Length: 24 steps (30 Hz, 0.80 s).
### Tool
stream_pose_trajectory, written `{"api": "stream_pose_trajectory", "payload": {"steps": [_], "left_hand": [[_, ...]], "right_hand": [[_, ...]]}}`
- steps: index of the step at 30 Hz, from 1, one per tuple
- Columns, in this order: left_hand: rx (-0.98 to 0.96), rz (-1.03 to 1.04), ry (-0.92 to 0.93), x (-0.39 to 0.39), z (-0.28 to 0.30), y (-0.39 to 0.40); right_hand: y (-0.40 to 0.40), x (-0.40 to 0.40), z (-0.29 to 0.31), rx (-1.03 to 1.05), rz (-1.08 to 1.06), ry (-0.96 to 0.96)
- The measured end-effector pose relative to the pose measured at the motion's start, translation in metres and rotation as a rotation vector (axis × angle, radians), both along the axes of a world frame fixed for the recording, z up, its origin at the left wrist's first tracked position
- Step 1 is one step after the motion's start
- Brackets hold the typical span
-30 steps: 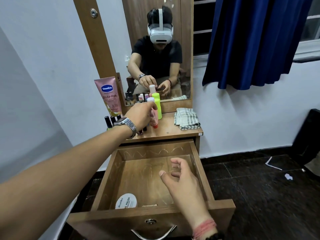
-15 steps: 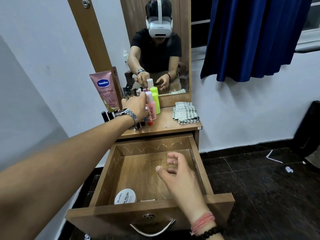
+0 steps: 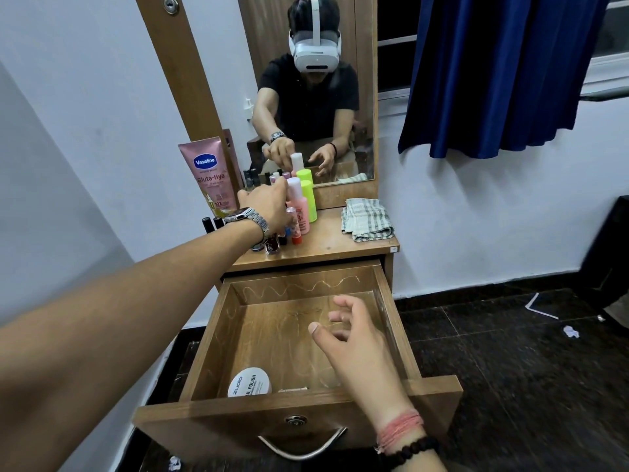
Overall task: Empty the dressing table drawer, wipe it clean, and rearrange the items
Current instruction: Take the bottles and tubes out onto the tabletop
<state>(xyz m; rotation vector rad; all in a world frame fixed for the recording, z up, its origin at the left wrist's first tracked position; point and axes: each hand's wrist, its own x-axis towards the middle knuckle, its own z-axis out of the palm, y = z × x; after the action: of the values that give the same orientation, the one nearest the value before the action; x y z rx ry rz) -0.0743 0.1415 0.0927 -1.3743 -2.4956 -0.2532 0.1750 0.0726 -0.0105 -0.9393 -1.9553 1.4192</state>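
Observation:
The wooden drawer [image 3: 386, 301] is pulled out, with scratch marks on its floor. Inside it, against the front wall, lie a white round nail polish remover jar [image 3: 249, 386] and a small flat item [image 3: 292, 390]. My right hand [image 3: 360, 352] hovers over the drawer's right side, its fingers loosely curled and holding nothing. My left hand [image 3: 269, 206] reaches among the bottles on the tabletop, right beside a pink bottle [image 3: 302, 212] and a green bottle [image 3: 308, 195]. The back of that hand hides its fingertips. Dark nail polish bottles [image 3: 272, 246] stand below my wrist.
A pink Vaseline tube [image 3: 209, 175] leans at the back left. A folded checked cloth [image 3: 367, 219] lies on the tabletop's right side. The mirror [image 3: 316, 97] stands behind the bottles. A blue curtain [image 3: 503, 73] hangs at the right over the dark floor [image 3: 510, 352].
The view has shifted a little. My left hand stays among the bottles, moved slightly. My right hand keeps hovering over the drawer.

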Motion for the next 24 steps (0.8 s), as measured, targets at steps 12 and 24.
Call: {"api": "stream_pose_trajectory", "payload": {"steps": [12, 24], "left_hand": [[0.391, -0.412, 0.128, 0.043, 0.029, -0.058], [-0.671, -0.196, -0.335, 0.047, -0.087, -0.163]], "right_hand": [[0.001, 0.001, 0.001, -0.008, 0.002, 0.005], [0.005, -0.019, 0.009, 0.072, 0.302, -0.534]]}}
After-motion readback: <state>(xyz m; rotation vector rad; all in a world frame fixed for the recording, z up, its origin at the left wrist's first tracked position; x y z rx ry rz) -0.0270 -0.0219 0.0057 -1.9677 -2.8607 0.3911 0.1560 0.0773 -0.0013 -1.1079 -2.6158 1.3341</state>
